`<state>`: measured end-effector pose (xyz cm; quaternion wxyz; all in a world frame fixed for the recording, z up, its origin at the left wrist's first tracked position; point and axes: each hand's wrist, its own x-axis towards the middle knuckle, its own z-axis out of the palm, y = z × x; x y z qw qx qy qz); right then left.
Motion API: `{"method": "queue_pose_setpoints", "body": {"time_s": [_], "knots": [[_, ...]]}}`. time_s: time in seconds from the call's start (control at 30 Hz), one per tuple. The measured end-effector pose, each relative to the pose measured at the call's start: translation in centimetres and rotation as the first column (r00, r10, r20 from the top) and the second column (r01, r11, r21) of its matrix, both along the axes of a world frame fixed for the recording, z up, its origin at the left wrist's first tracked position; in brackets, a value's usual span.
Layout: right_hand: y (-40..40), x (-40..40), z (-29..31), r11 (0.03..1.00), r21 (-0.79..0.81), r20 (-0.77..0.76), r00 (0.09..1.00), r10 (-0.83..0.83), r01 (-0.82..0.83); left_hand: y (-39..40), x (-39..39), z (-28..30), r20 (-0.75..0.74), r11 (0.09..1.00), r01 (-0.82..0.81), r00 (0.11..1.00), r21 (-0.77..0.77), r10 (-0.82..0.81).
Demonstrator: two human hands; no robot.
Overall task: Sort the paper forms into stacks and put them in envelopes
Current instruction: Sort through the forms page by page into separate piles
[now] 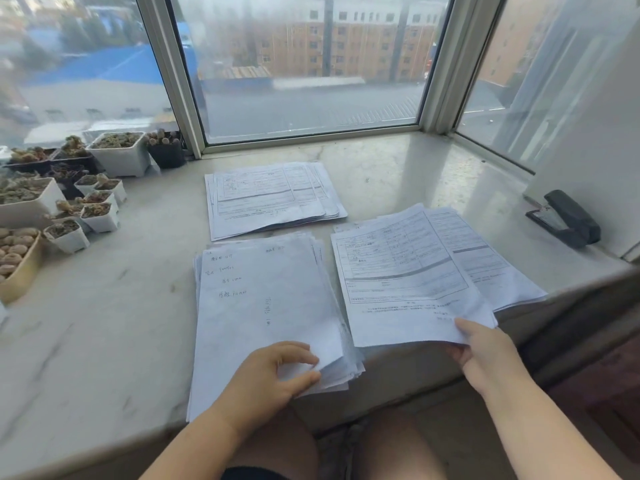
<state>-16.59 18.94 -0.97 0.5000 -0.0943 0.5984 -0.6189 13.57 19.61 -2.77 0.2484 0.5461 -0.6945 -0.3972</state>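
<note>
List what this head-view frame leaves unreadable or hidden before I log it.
- Printed form held by the right hand: text too small and blurred to read.
- Handwritten stack under the left hand: lower sheets covered by the top sheet, so the count is unknown.
- Far stack: the same, only edges show.
- Envelopes: none in view.
- Pots at left: cut off by the frame edge.

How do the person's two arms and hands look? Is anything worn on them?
Both forearms are bare, with no sleeves in view. The left hand and the right hand wear no gloves, and I see no rings, watch or bracelet on them.
</note>
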Motion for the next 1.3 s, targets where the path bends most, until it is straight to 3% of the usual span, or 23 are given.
{"method": "queue_pose_setpoints", "body": {"time_s": [0.2,0.47,0.67,0.73,0.8,0.9,1.3], "knots": [[0.7,-0.8,-0.7,0.998,-0.044,0.045,0.998,0.047,-0.045,0.4,-0.1,-0.7,-0.078,0.985,-0.163,0.984,-0.062,0.158],[1.1,-0.4,-1.0,0.995,-0.079,0.024,0.997,0.069,-0.067,0.7,-1.5,-1.5,-0.308,0.92,-0.388,0.884,-0.06,0.352],[1.1,-0.4,-1.1,0.992,-0.082,-0.017,0.995,0.095,-0.097,1.7,-1.7,-1.7,-0.201,0.922,-0.313,0.941,-0.228,0.27],[1.1,-0.4,-1.1,0.992,-0.085,-0.026,0.996,0.088,-0.09,1.8,-1.5,-1.8,-0.135,0.91,-0.221,0.973,-0.352,0.185],[1.1,-0.4,-1.0,0.992,-0.09,-0.036,0.996,0.086,-0.089,1.9,-1.3,-2.1,-0.025,0.921,-0.107,0.994,-0.374,0.105],[1.2,-0.1,-0.8,0.989,-0.099,-0.056,0.993,0.108,-0.114,2.0,-1.3,-2.4,0.079,0.932,-0.015,0.996,-0.362,0.047],[2.6,0.6,0.7,0.946,-0.244,0.037,0.973,0.229,-0.213,0.8,0.4,-0.7,-0.141,0.996,-0.067,0.988,-0.064,0.058]]}}
